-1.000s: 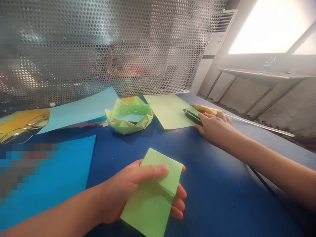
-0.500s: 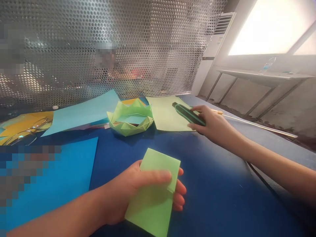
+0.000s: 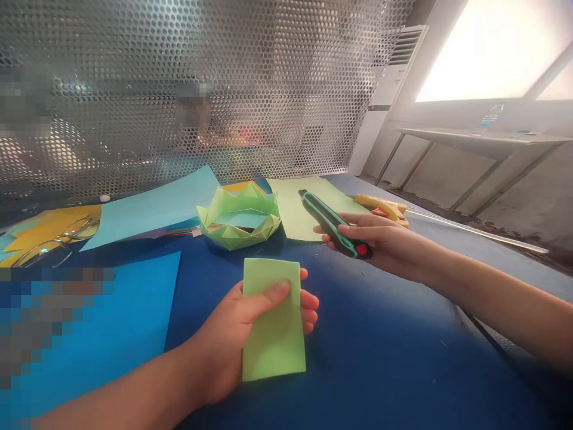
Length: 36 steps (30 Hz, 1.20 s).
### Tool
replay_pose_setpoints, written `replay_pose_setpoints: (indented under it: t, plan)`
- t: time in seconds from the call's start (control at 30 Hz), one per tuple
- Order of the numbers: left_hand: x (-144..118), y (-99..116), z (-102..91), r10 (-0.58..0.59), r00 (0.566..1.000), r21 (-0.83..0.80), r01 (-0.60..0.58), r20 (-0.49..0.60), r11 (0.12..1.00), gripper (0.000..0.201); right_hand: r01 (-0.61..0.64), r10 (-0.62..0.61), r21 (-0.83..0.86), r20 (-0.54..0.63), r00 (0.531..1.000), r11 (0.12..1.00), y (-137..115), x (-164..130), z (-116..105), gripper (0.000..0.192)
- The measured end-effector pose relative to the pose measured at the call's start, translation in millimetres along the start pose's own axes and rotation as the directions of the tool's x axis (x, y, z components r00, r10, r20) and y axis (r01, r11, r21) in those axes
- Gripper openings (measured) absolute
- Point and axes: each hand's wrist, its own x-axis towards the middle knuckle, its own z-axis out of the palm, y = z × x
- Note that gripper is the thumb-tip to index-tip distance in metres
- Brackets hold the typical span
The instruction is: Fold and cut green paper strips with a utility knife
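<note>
My left hand (image 3: 264, 316) is closed around a folded light-green paper (image 3: 275, 343), thumb on top and fingers behind it, above the blue table. In my right hand (image 3: 376, 239) is a dark stapler with teal edges (image 3: 329, 221) and a red spot at its near end, held off the table and pointing away to the left. Just beyond that hand lies a yellow tool (image 3: 385, 209) with orange parts, partly covered by the fingers. Between and behind the hands stands a green folded-paper bowl (image 3: 242, 236) with a pointed rim.
Pale green sheets (image 3: 295, 209) lie behind the bowl. A light-blue sheet (image 3: 152, 209), yellow papers (image 3: 58, 224) and eyeglasses (image 3: 62, 242) are at the left. A bright blue sheet (image 3: 134, 310) lies nearer. A perforated metal screen (image 3: 224, 89) rises along the back edge.
My right hand has lifted and turned the dark tool, drawing it slightly left and nearer; the yellow tool behind now shows. My left hand has moved slightly left, turning the folded paper more upright.
</note>
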Motion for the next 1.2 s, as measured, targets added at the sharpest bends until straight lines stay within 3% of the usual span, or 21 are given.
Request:
replay_pose_setpoints:
  t: [0.5, 0.8, 1.2]
  plan:
    - [-4.5, -1.9, 2.7, 0.012, 1.0, 0.061, -0.012, 0.003, 0.998, 0.017, 0.019, -0.022, 0.158, 0.017, 1.0, 0.987, -0.9, -12.4, 20.1, 0.009]
    - [-3.6, -1.6, 2.6, 0.011, 1.0, 0.065, -0.011, -0.007, 0.998, 0.02, -0.003, 0.021, 0.251, -0.071, 0.997, 0.968, 7.7, -4.1, 15.7, 0.026]
    - [0.4, -3.3, 5.3, 0.016, 1.0, 0.058, -0.015, -0.012, 0.998, 0.017, -0.004, 0.016, 0.227, -0.052, 0.999, 0.974, 13.4, -0.1, 12.9, 0.014]
